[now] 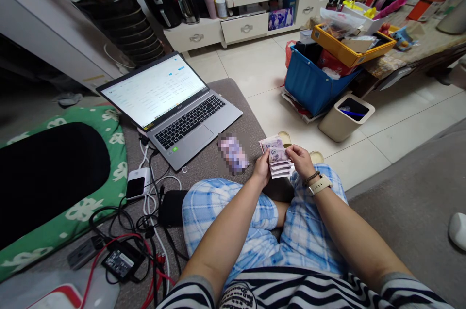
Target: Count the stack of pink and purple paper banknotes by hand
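Note:
Several purple banknotes [279, 169] are fanned out between my two hands, a "5" showing on the upper ones. My left hand [261, 169] is closed round the left side of the notes. With thumb and fingers, my right hand [301, 159] pinches the right edge of a top note. A watch with a pale strap and a dark bracelet sit on my right wrist. To the left of the notes, a pixelated purple and pink item [233, 154] lies on the grey seat; its kind is blurred out. Beyond it stands an open laptop [192, 127] with its screen lit.
A tangle of cables [149, 221] with a power adapter [121, 261] and a white device [138, 184] lies at left, beside a green cushion [115, 141]. Ahead right are a blue bin [309, 81], a beige bin [333, 117] and a cluttered table [418, 44].

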Demonstrator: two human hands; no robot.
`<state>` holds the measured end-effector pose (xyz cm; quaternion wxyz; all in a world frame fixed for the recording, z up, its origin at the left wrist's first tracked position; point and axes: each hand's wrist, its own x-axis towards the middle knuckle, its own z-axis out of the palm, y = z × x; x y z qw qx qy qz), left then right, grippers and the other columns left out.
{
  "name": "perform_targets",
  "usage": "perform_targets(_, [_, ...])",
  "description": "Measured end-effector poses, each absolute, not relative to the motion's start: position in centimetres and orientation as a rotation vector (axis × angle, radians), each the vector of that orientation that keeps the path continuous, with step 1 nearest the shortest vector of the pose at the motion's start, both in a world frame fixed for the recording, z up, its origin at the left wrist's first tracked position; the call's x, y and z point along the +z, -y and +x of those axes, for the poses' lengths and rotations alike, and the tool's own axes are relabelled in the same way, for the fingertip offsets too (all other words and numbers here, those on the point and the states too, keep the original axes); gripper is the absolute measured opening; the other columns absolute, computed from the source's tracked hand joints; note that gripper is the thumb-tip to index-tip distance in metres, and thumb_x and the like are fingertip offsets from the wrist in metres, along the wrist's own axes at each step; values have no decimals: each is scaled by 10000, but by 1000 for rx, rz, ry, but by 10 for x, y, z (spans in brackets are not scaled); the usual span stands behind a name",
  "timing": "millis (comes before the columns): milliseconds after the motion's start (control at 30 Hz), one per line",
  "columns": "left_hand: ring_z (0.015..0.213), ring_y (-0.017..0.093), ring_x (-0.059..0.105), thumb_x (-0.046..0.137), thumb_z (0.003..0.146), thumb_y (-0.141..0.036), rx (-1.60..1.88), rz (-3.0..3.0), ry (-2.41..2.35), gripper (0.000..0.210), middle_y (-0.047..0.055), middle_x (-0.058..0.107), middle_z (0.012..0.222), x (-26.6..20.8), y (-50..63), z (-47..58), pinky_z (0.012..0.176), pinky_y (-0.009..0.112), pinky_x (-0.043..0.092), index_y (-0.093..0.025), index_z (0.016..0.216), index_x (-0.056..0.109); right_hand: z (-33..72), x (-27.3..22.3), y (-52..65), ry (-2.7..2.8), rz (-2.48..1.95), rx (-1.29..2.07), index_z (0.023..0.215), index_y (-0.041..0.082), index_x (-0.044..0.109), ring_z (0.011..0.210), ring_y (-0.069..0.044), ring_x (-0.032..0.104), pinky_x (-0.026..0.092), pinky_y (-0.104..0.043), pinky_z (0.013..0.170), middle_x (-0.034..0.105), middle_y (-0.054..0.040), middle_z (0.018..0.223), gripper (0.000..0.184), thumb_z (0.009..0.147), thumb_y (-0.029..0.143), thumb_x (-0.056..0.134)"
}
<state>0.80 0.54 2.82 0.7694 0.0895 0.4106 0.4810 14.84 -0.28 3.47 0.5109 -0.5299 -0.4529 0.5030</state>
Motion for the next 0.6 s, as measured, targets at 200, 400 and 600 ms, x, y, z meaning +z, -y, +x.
perform_targets(200, [1060, 285, 713, 693, 848, -364, 1043, 200, -884, 310, 148, 771, 1018, 29, -5, 8, 995, 421, 523, -101, 1009, 728, 146, 40, 3, 1075, -1278, 1212, 677, 219, 567, 539, -127, 365, 297, -275, 519, 448, 36, 570, 346, 751, 539, 675])
perform_targets(400, [1062, 284, 713, 664, 869, -346, 1041, 197, -887, 298, 161, 766, 1039, 31, -5, 8, 1000, 418, 521, -87, 1002, 726, 147, 37, 3, 1070, -1259, 1217, 694, 214, 574, 539, -123, 373, 305, -273, 521, 460, 36, 584, 350, 758, 543, 675])
perform_targets(600, [1054, 294, 716, 652, 875, -346, 1036, 210, -883, 322, 164, 766, 1040, 30, -5, 8, 980, 428, 535, -83, 1047, 722, 147, 39, 3, 1074, -1246, 1239, 672, 221, 570, 511, -124, 370, 302, -275, 501, 465, 35, 535, 415, 751, 615, 674])
